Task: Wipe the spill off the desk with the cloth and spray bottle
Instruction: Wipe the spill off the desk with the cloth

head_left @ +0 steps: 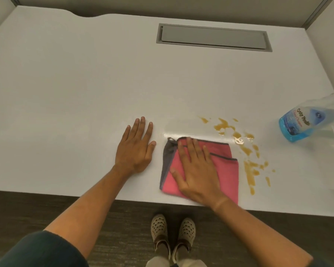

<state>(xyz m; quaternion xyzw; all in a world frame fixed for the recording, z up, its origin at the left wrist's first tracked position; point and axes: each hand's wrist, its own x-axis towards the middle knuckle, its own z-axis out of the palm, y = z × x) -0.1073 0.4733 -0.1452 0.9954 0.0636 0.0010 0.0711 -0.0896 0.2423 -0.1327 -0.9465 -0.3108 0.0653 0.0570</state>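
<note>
Hands [135, 149] spread flat on a smooth white desk [66, 83] — two of them, bare, neither closed around anything. At lower centre of the frame the right hand [198, 170] lies palm-down, fingers extended, pressing on one folded cloth [228, 170], soft pink with dark grey edging and a grey underside showing at its left. The left hand rests open on bare desktop just beside it. Right of the cloth, an amber spill [247, 149] scatters in many irregular blotches and streaks, glossy where wet. At the right edge stands one clear plastic spray bottle [297, 124] of blue liquid, tilted by the wide lens. One grey rectangular cable hatch [213, 37] sits at upper centre — two perforated beige shoes [173, 234] below.
</note>
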